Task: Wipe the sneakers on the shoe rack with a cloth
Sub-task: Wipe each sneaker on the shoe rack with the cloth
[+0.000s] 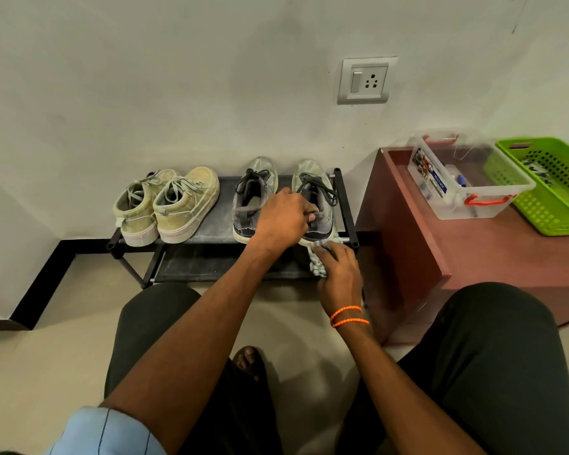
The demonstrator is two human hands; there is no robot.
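My left hand (pixel 281 220) is curled over the collar of the right-most grey sneaker (pixel 316 205), fingers hooked into its opening and gripping it; my right hand (pixel 339 267) sits just below and in front of that shoe's heel, fingers bent around a pale crumpled cloth (pixel 316 261) and pressing it against the heel's white sole edge; the two hands are close together, the left above the right, each clamped on its own thing; an orange beaded band (pixel 347 316) circles my right wrist.

The gripped sneaker stands at the right end of the black shoe rack (pixel 344 198), on its top shelf, toe toward the wall; its grey partner (pixel 252 205) stands just beside it to the left, dark laces loose; further left on the same shelf, well apart from the grey pair, a beige pair of sneakers (pixel 168 205) stands side by side, touching, toes angled toward the wall; the lower shelf (pixel 217 266) shows dark beneath.

To the right of the rack stands a reddish-brown bench (pixel 473 254); on it a clear plastic box (pixel 467 182) with orange latches holds small items, and a green perforated basket (pixel 549 185) stands just beside it; a switch and socket plate (pixel 367 80) is on the wall above; my knees in dark trousers (pixel 493 356) frame the lower view.
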